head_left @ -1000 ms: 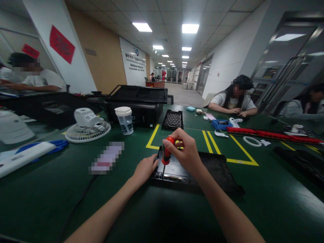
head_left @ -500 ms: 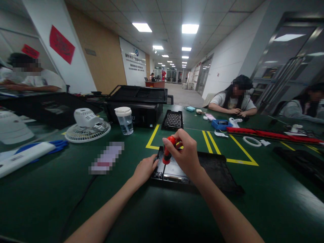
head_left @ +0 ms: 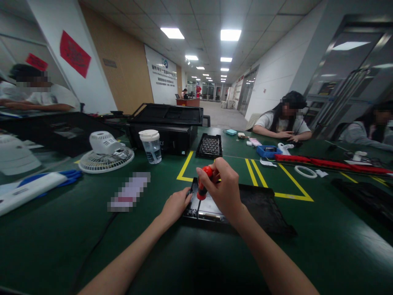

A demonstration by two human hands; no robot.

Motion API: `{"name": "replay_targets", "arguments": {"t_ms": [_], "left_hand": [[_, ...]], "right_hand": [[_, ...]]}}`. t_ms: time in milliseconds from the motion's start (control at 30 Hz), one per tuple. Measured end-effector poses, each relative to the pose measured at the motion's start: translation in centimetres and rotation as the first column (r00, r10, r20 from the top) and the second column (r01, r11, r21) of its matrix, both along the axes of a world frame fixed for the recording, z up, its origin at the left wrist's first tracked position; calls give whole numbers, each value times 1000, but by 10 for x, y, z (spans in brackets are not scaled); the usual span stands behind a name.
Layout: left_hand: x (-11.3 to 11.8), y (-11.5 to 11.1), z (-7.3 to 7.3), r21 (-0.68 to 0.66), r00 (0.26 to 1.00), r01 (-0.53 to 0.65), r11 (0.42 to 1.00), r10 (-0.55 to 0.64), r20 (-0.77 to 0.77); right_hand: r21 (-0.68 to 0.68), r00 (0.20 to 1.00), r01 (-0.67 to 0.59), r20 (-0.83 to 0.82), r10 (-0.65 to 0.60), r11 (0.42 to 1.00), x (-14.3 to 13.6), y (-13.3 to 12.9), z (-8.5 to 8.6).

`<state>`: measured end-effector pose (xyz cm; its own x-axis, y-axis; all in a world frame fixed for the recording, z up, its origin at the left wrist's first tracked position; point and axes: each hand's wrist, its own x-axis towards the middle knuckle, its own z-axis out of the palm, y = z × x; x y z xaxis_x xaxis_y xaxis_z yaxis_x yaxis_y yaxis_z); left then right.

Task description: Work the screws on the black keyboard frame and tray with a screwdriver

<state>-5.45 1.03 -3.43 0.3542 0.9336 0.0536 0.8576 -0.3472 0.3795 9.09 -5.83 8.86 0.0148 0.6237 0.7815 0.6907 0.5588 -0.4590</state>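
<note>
A red and black screwdriver [head_left: 202, 193] stands nearly upright, its handle pinched in the fingers of my right hand [head_left: 226, 184]. Its thin shaft points down at the left part of a black panel [head_left: 260, 207] lying on the table; I cannot make out what the tip touches. A shiny metal plate [head_left: 211, 207] is set in that part of the panel. My left hand [head_left: 176, 205] grips the panel's left edge, thumb on top and the other fingers partly hidden.
Beyond the panel lies a black tray [head_left: 209, 146] with round bumps. To the left are a lidded cup [head_left: 151, 147], a white fan [head_left: 106, 153], a blurred-out flat object [head_left: 130, 192] and a black printer-like case [head_left: 172, 137]. A blue box [head_left: 266, 151] sits right, near a seated person [head_left: 284, 119].
The screwdriver handle has turned slightly in my right hand's fingers. My left hand and the panel have stayed in place.
</note>
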Motion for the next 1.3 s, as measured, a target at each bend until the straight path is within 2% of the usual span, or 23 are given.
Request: {"name": "replay_targets", "arguments": {"t_ms": [200, 767, 933, 1067, 1300], "left_hand": [[1, 0, 1, -26, 999, -23, 999, 22, -23], [2, 2, -6, 18, 1000, -10, 1000, 10, -20], [2, 1, -3, 7, 1000, -9, 1000, 9, -17], [1, 2, -3, -9, 1000, -8, 1000, 8, 6], [-1, 3, -6, 9, 1000, 1, 1000, -2, 20]], "right_hand": [[36, 997, 60, 42, -61, 998, -1, -1, 1], [166, 966, 224, 91, -241, 960, -2, 0, -2], [213, 971, 208, 77, -228, 955, -4, 0, -7], [263, 987, 154, -5, -158, 952, -8, -1, -11], [261, 992, 113, -75, -97, 959, -11, 1, -14]]}}
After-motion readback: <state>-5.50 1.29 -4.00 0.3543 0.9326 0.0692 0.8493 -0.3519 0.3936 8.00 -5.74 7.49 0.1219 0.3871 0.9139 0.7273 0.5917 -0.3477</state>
